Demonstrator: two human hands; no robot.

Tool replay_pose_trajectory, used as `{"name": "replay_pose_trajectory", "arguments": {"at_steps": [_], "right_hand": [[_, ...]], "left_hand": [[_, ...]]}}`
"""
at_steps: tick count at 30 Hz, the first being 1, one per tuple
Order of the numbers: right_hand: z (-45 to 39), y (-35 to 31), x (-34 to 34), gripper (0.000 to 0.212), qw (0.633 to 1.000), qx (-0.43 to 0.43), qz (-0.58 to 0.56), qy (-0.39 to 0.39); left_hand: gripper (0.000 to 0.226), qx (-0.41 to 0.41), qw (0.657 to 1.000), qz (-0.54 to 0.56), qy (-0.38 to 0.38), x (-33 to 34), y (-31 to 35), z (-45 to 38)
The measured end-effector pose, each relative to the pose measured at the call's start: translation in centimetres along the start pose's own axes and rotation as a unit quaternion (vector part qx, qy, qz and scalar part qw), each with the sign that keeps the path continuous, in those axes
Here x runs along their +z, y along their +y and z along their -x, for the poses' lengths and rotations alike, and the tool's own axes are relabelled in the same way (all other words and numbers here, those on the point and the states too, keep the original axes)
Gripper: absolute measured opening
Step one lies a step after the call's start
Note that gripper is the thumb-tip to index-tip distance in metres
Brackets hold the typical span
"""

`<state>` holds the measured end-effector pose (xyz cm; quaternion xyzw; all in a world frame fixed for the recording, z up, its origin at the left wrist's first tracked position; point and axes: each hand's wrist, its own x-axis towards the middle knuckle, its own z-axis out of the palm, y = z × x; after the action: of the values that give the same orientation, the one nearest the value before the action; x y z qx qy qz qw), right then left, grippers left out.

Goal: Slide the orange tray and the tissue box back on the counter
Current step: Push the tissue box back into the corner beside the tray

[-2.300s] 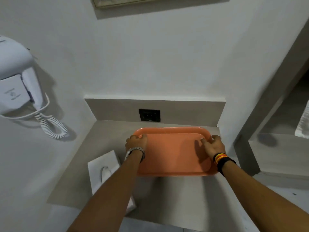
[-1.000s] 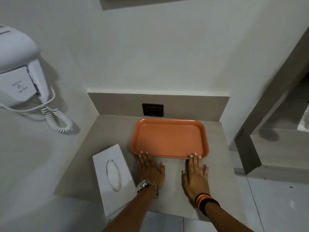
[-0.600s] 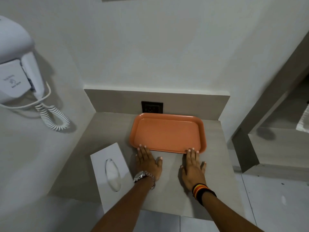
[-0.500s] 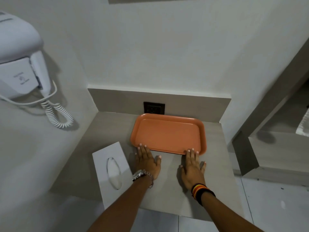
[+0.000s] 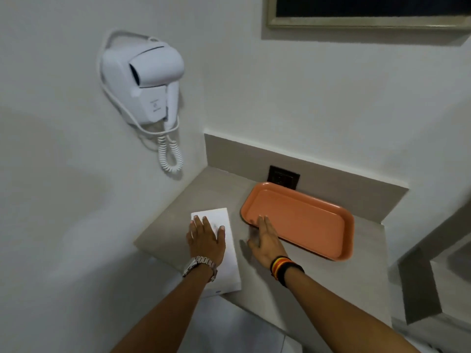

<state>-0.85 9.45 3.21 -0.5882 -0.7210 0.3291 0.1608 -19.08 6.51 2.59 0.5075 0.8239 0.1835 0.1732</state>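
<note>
We note the left hand (image 5: 207,241) lying flat, fingers spread, on top of the tissue box (image 5: 230,253); no grasp, palm pressure only. Right hand (image 5: 265,239) is open too, fingertips touching the near rim of the orange tray (image 5: 303,220). Box sits left of the tray, its near end overhanging the counter (image 5: 331,284) edge. Tray lies behind, close to the socket (image 5: 283,177). We judge the box light, cardboard, crushable: push from its near end. Tray looks stiff, smooth, likely slides easily
</note>
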Motion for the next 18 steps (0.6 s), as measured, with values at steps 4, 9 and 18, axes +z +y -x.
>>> {"name": "replay_pose_trajectory", "arguments": {"at_steps": [4,9,18], "right_hand": [[0.1,-2.6,3.0,0.082,0.991,0.014,-0.118,-0.056],[0.9,-3.0,5.6,0.081,0.974,0.051,-0.198,-0.099],[1.9,-4.0,6.9,0.067,0.962,0.049,-0.253,-0.09]], "left_hand": [[0.074,-0.105,0.99,0.09,-0.003,-1.1,-3.0,1.5],[0.061,-0.196,0.942,0.273,0.011,-1.2,-4.8,2.9],[0.055,-0.295,0.856,0.424,-0.02,-1.3,-2.6,2.3]]}}
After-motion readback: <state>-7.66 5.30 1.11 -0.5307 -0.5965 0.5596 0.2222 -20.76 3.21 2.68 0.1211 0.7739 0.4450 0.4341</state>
